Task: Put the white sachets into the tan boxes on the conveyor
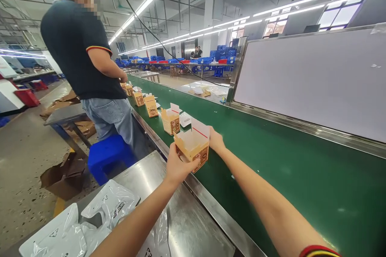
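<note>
Both hands, left hand [177,166] and right hand [216,140], have fingers clamped on the open carton [193,148] over the green belt [271,168]; squeeze harder and it'll probably crumple.

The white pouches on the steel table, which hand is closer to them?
Left. The left hand grips the open carton just above the white pouches; the right hand holds its far side.

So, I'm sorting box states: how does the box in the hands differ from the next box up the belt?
The held box is gripped by the left hand and right hand, tilted at the belt's edge; the next box stands upright, untouched. Both are open-topped tan cartons with white flaps.
</note>
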The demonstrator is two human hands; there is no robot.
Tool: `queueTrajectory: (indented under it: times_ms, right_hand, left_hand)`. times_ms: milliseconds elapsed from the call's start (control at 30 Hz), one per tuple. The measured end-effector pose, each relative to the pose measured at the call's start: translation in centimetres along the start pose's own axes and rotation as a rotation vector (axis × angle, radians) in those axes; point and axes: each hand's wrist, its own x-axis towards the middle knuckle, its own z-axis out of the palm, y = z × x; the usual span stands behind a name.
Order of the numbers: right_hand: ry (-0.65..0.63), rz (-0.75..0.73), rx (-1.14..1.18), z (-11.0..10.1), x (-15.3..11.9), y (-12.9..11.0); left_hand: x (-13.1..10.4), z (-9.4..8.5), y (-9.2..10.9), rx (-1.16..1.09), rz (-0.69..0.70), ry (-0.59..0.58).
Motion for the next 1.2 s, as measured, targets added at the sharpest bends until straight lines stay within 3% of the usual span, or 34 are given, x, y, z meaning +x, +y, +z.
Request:
queueTrajectory:
  times_ms: [100, 233, 333, 400, 467, 533, 600, 700, 800, 900, 1033, 1133, 1200]
  right_hand:
    - [0.089, 0.071, 0.078, -6.7, -1.0, -2.1]
    - [0.224, 0.062, 0.138, -17.3, -4.3, -8.3]
    - [0.193, -0.075, -0.025, -22.1, -7.6, -13.6]
    - [0.077, -0.238, -0.312, -22.6, -9.5, -15.9]
    - [-0.041, -0.329, -0.632, -21.6, -10.9, -16.7]
    - [-0.15, -0.277, -0.824, -19.9, -11.7, -16.6]
    - [-0.28, -0.159, -0.863, -18.7, -12.3, -16.1]
    - [-0.476, -0.017, -0.562, -18.4, -13.0, -15.9]
    - [-0.62, 0.106, -0.008, -19.7, -13.8, -16.2]
    - [-0.755, 0.205, 0.098, -20.6, -14.4, -16.4]
    - [-0.786, 0.276, -0.14, -20.5, -15.0, -15.7]
    - [-0.713, 0.36, -0.29, -21.8, -16.4, -13.8]
    - [-0.57, 0.304, -0.406, -23.7, -18.0, -12.0]
  left_hand:
    - [-0.8, 0.5, -0.1, 0.166, 0.124, -0.018]
    - [-2.4, 2.0, 0.1, 0.315, 0.238, -0.028]
    - [-4.0, 3.8, 0.5, 0.36, 0.335, -0.062]
    - [-5.0, 5.2, 0.8, 0.384, 0.414, -0.084]
    - [-6.0, 6.5, 0.7, 0.405, 0.52, -0.082]
    - [-6.7, 7.7, 0.4, 0.427, 0.662, -0.079]
    - [-7.4, 8.6, -0.1, 0.446, 0.788, -0.085]
    - [-8.3, 9.1, -0.8, 0.438, 0.835, -0.108]
    - [-9.1, 9.0, -0.7, 0.389, 0.702, -0.159]
    - [-10.0, 9.3, 0.0, 0.381, 0.566, -0.237]
    - [-11.4, 10.9, 0.7, 0.393, 0.49, -0.335]
    - [-12.0, 11.5, 0.9, 0.368, 0.452, -0.505]
    - [-11.7, 11.1, 1.0, 0.341, 0.495, -0.661]
